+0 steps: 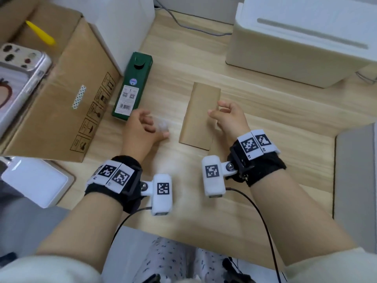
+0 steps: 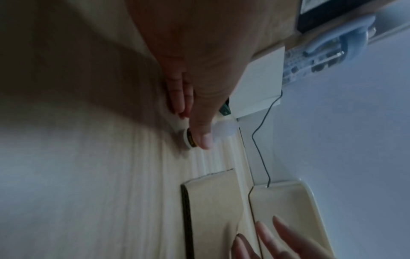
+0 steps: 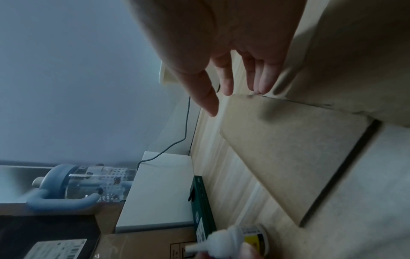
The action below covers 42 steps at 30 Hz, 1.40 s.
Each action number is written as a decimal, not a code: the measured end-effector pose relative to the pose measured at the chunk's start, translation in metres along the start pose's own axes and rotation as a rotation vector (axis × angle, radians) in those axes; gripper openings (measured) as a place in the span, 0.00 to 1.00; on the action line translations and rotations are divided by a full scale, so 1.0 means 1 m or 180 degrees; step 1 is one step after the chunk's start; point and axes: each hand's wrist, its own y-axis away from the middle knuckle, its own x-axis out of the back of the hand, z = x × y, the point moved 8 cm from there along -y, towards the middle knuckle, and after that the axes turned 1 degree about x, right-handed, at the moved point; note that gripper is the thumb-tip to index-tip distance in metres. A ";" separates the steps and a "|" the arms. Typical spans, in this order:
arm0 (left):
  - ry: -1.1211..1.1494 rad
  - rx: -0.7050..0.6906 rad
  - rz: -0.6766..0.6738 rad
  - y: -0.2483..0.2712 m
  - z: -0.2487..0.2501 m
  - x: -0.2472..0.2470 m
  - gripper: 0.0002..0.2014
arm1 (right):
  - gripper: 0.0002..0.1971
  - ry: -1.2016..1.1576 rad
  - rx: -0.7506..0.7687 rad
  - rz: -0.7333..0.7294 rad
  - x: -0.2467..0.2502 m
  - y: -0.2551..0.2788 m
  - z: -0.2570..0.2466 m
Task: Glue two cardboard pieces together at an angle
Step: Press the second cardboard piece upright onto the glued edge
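Note:
A brown cardboard piece (image 1: 199,115) lies flat in the middle of the wooden table (image 1: 265,127); it also shows in the left wrist view (image 2: 213,201) and the right wrist view (image 3: 288,157). A thin line at its near right corner may be a second piece; I cannot tell. My left hand (image 1: 142,127) grips a small white glue bottle (image 1: 163,127), blurred, just left of the cardboard. Its thumb lies along the bottle (image 2: 190,138), whose nozzle and yellow label are seen from the right wrist (image 3: 239,240). My right hand (image 1: 226,113) hovers at the cardboard's right edge, fingers (image 3: 261,82) loosely extended and holding nothing.
A green carton (image 1: 132,86) lies left of the cardboard, beside a large cardboard box (image 1: 61,99). A white case (image 1: 295,41) with a grey cable (image 1: 193,27) stands at the back right. A grey slab (image 1: 355,180) lies on the right and a white device (image 1: 36,180) at the near left.

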 end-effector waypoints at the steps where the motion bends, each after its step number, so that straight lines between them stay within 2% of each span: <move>1: -0.0058 -0.0001 0.0017 0.002 -0.002 0.002 0.29 | 0.25 -0.0019 -0.0018 0.0001 -0.001 0.000 0.001; 6: -0.0338 -0.0229 -0.0017 0.000 0.000 -0.008 0.17 | 0.27 -0.0043 -0.0067 0.0049 -0.003 0.000 0.003; 13: -0.0368 -0.0275 0.0078 0.002 0.001 -0.011 0.18 | 0.30 -0.0084 -0.0132 0.0078 -0.005 -0.002 0.006; 16: -0.0098 0.0045 0.0097 0.008 -0.007 -0.004 0.22 | 0.30 -0.0144 -0.0162 0.0107 -0.005 -0.004 0.008; 18: -0.0041 0.0292 0.0113 0.017 -0.018 0.004 0.18 | 0.30 -0.0228 -0.0191 0.0100 -0.007 -0.004 0.010; 21: 0.0457 0.0627 -0.0327 0.034 -0.028 -0.004 0.12 | 0.29 -0.0382 -0.0296 0.0086 -0.011 -0.002 0.014; 23: 0.0828 0.0813 -0.0586 0.040 -0.032 -0.014 0.13 | 0.30 -0.0528 -0.0415 0.0008 -0.017 -0.001 0.019; 26: 0.0968 0.0880 -0.0711 0.042 -0.032 -0.023 0.15 | 0.32 -0.0364 -0.0411 -0.0149 -0.025 0.003 0.023; 28: 0.0985 0.0894 -0.0712 0.042 -0.033 -0.023 0.17 | 0.27 0.0101 -0.0310 -0.0170 -0.028 0.005 0.022; 32: 0.0945 0.0834 -0.0786 0.043 -0.027 -0.026 0.19 | 0.07 0.0624 -0.0136 -0.0231 -0.027 0.013 0.013; 34: 0.0919 0.0763 -0.0829 0.045 -0.020 -0.030 0.15 | 0.04 0.0638 -0.0085 -0.0297 -0.020 0.020 0.007; 37: 0.0739 0.0591 -0.0951 0.050 -0.004 -0.041 0.05 | 0.09 0.0159 0.0061 -0.0171 0.012 0.031 0.000; 39: 0.0583 0.0451 -0.1162 0.054 0.011 -0.058 0.02 | 0.12 -0.0316 0.0151 0.0083 0.045 0.040 -0.001; 42: 0.0416 0.0144 -0.1341 0.060 0.035 -0.090 0.03 | 0.13 -0.0654 0.0336 0.0558 0.096 0.058 0.003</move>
